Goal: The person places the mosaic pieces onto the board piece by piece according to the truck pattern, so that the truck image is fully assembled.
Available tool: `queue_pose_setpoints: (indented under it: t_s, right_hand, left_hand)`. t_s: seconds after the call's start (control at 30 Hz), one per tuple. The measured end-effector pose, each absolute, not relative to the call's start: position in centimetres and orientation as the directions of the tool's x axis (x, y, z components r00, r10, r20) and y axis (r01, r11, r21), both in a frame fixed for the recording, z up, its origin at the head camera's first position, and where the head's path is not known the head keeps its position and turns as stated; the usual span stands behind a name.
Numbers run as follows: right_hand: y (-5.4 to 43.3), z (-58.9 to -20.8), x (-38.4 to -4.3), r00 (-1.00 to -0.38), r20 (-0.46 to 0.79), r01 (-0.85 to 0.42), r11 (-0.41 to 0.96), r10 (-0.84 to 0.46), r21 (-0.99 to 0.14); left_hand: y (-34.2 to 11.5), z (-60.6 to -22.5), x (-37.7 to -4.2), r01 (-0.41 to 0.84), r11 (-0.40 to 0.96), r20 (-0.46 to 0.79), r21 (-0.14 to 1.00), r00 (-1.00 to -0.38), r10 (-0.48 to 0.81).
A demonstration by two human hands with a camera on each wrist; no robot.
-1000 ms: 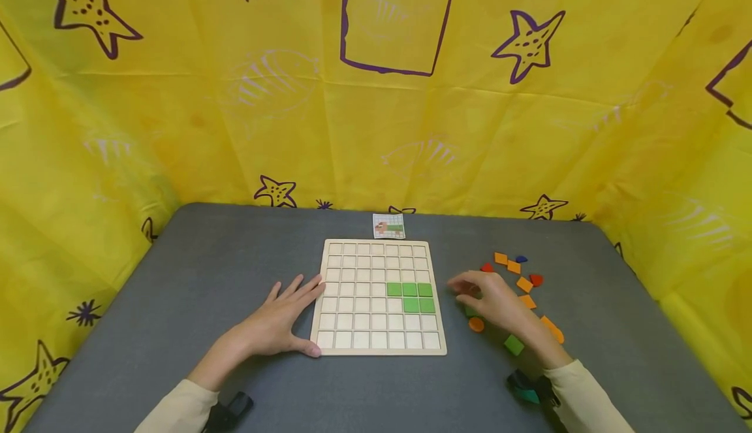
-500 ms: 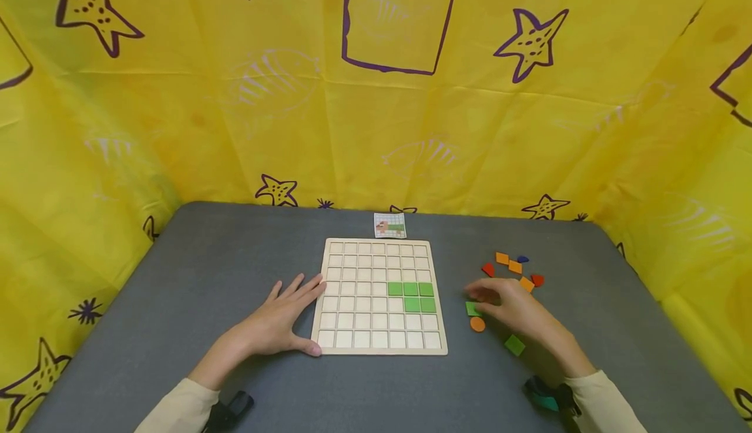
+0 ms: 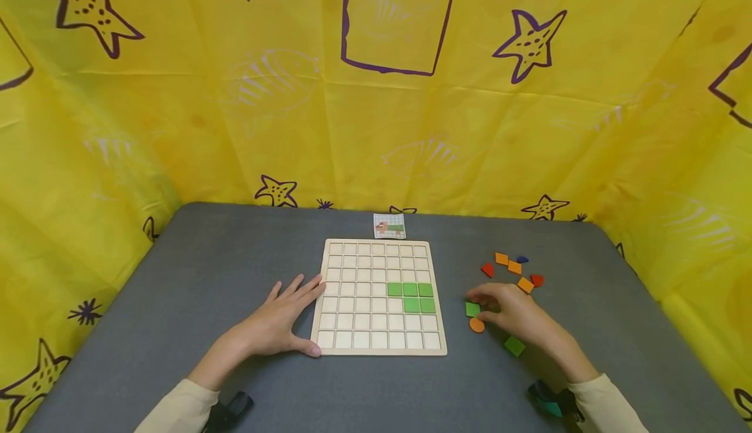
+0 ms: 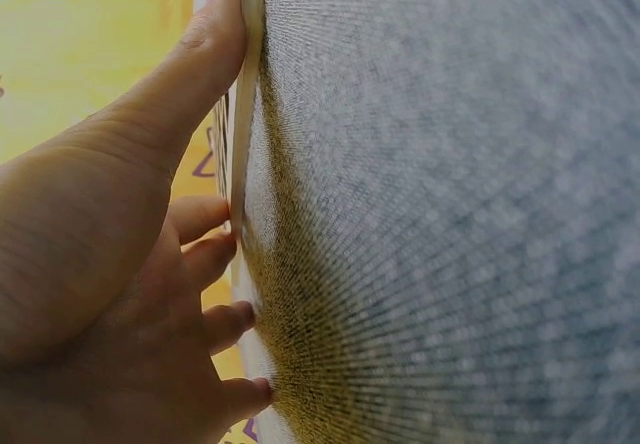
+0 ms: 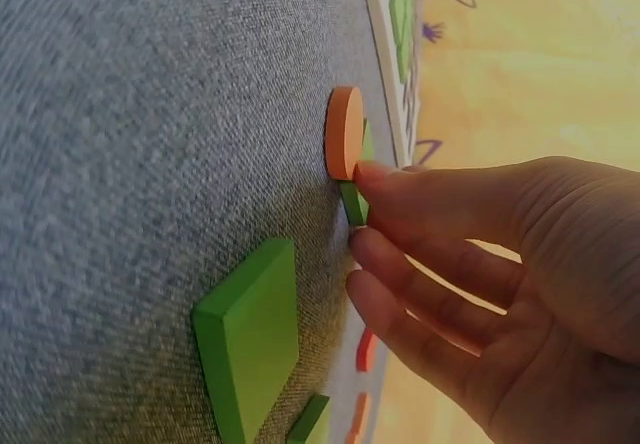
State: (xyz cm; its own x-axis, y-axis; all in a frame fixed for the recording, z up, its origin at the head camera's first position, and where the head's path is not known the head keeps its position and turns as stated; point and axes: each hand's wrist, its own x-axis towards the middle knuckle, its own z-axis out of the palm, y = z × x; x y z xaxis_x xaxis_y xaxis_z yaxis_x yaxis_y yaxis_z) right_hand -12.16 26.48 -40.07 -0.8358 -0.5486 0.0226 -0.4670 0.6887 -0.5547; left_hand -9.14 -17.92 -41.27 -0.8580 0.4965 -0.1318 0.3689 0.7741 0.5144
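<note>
A pale wooden grid board lies mid-table, with several green square tiles set in its cells at the right. My left hand rests along the board's left side, fingers spread and thumb at the near corner. Right of the board, my right hand pinches a loose green square tile at its edge, thumb and forefinger on either side. An orange round piece lies just below that tile; in the right wrist view my thumb is right beside this orange disc.
Another green tile lies nearer me. Beyond the right hand are orange squares, red pieces and a blue piece. A small picture card stands at the board's far edge. Yellow cloth hangs behind the table.
My right hand has moved right and slightly toward me, away from the board, and its fingers have come to the loose green tile. My left hand has stayed in place.
</note>
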Motion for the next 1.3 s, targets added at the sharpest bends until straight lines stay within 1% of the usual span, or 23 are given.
queue_pose_setpoints:
  t_s: [0.17,0.4,0.67,0.93,1.13,1.3]
  right_hand:
    - [26.2,-40.1,-12.1,-0.835,0.036,-0.475,0.687,-0.549,-0.550]
    - [26.1,-40.4,-12.0,-0.842,0.071,-0.473,0.667,-0.535,-0.575]
    - [26.0,-40.6,-12.1,-0.847,0.119,-0.487,0.664,-0.518,-0.568]
    - [25.7,-40.3,-12.1,-0.861,0.088,-0.452,0.677,-0.500,-0.581]
    - [25.2,-40.0,-12.4,-0.856,0.125,-0.477,0.672,-0.502,-0.566]
    - [24.2,-39.8,-13.0,-0.853,0.149,-0.490,0.671,-0.500,-0.557]
  left_hand:
    - [-17.9,-41.5,-9.2,0.368,0.777,-0.132,0.510,-0.859,0.494]
    - [-17.8,-41.5,-9.3,0.363,0.781,-0.141,0.509,-0.860,0.491]
    - [-17.9,-41.3,-9.3,0.367,0.778,-0.137,0.510,-0.858,0.495]
    - [-17.8,-41.5,-9.3,0.372,0.768,-0.127,0.522,-0.856,0.501]
    - [-17.8,-41.6,-9.4,0.357,0.783,-0.147,0.510,-0.861,0.487]
    - [-17.9,-41.5,-9.3,0.361,0.779,-0.138,0.513,-0.861,0.490]
